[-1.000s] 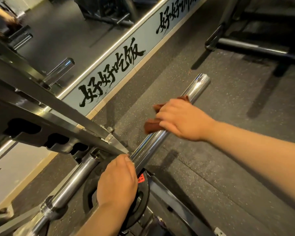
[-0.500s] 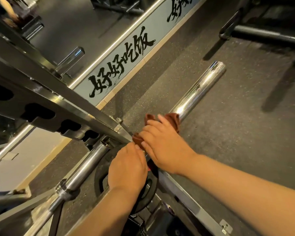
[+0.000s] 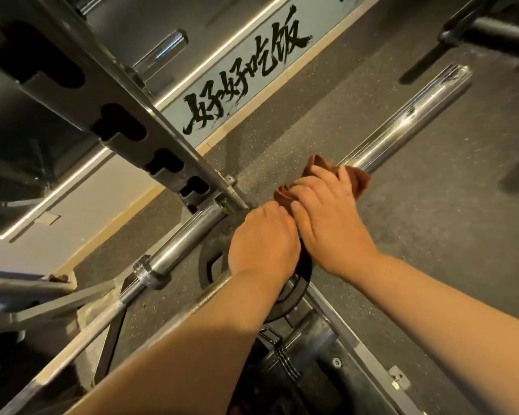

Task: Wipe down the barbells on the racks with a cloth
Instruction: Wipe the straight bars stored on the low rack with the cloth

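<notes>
We saw a rust-brown cloth (image 3: 355,177), a chrome-silver barbell (image 3: 408,122), a dark grey pale-flecked floor (image 3: 438,235) at three o'clock, and black characters (image 3: 264,65) on a pale blue band (image 3: 327,16) at twelve.

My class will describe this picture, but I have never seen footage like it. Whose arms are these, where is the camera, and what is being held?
There is no machine here. The arms belong to a person, and the camera sits on their head, looking down at their own hands. The right hand wraps a brown cloth around a shiny barbell. The left hand grips the same bar beside it, near the grey rack that carries it. A dark weight plate shows below the hands, above the speckled floor.
</notes>
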Demonstrator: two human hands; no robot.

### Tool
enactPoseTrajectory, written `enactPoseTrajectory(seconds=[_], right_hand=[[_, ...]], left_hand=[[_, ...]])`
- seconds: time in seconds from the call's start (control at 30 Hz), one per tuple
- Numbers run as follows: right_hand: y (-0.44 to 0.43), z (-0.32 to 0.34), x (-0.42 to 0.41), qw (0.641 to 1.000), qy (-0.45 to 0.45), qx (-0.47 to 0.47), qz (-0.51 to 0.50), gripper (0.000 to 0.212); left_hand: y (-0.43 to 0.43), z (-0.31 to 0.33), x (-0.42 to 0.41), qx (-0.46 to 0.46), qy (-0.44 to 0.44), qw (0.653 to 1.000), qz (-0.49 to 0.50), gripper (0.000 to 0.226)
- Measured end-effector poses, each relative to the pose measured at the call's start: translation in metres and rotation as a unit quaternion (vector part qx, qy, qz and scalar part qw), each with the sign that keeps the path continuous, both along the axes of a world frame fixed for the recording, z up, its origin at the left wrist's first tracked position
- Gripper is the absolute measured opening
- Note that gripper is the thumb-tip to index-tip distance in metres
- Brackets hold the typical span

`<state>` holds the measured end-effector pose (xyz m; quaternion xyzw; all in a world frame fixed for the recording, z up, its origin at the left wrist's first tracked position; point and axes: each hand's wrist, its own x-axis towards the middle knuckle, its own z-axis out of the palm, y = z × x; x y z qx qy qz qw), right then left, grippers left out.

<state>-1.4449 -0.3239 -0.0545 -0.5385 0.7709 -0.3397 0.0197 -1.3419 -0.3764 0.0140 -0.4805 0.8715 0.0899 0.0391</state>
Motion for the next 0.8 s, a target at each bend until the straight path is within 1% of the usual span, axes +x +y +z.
enactPoseTrajectory(seconds=[0.03,0.07,0.13,0.17,0.2,0.23,0.27,0.33,0.37,0.4,0.47,0.53,0.6,0.7,0.73,0.8], right_hand=[[0.004,-0.004,0.006,0.999,-0.003,-0.014,0.029,0.039],[0.008,-0.004,0.004,0.998,0.012,-0.012,0.058,0.04],[0.012,-0.003,-0.018,0.989,0.095,0.026,0.113,0.044],[0.01,0.0,-0.032,0.982,0.136,0.047,0.122,0.046],[0.007,0.003,-0.045,0.979,0.156,0.064,0.113,0.047],[0.004,0.006,-0.053,0.98,0.159,0.073,0.09,0.048],[0.001,0.009,-0.055,0.984,0.148,0.077,0.056,0.047],[-0.007,0.012,-0.045,0.99,0.117,0.073,-0.027,0.043],[-0.011,0.013,-0.036,0.99,0.102,0.076,-0.061,0.043],[-0.015,0.016,-0.024,0.989,0.09,0.089,-0.081,0.044],[-0.022,0.022,0.006,0.987,0.088,0.117,-0.06,0.047],[-0.024,0.02,0.037,0.99,0.091,0.108,0.009,0.049],[-0.018,0.016,0.057,0.994,0.054,0.079,0.053,0.047],[0.004,0.014,0.057,0.997,-0.018,0.033,0.073,0.04],[0.012,0.013,0.054,0.996,-0.016,0.016,0.089,0.039],[0.024,0.012,0.048,0.99,0.025,-0.007,0.137,0.038]], left_hand=[[-0.002,0.0,0.001,0.001,0.012,1.0,-0.006,0.032],[-0.004,-0.002,0.005,0.006,0.028,1.0,-0.009,0.032],[-0.013,-0.006,0.012,0.043,0.076,0.996,-0.009,0.03],[-0.018,-0.007,0.017,0.069,0.099,0.993,-0.014,0.03],[-0.023,-0.007,0.023,0.085,0.105,0.991,-0.025,0.031],[-0.029,-0.008,0.034,0.074,0.084,0.993,-0.041,0.036],[-0.032,-0.006,0.047,0.041,0.036,0.997,-0.058,0.045],[-0.038,-0.001,0.074,-0.023,-0.073,0.994,-0.082,0.063],[-0.039,0.001,0.084,-0.036,-0.107,0.99,-0.08,0.068],[-0.038,0.0,0.092,-0.037,-0.121,0.989,-0.071,0.07],[-0.035,-0.002,0.096,-0.014,-0.102,0.994,-0.046,0.067],[-0.03,-0.006,0.09,-0.003,-0.079,0.997,-0.02,0.06],[-0.024,-0.009,0.084,-0.006,-0.067,0.998,-0.002,0.053],[-0.022,-0.015,0.084,0.002,-0.046,0.999,0.014,0.051],[-0.022,-0.017,0.086,0.004,-0.037,0.999,0.017,0.052],[-0.023,-0.021,0.089,0.018,-0.018,0.999,0.022,0.052]])
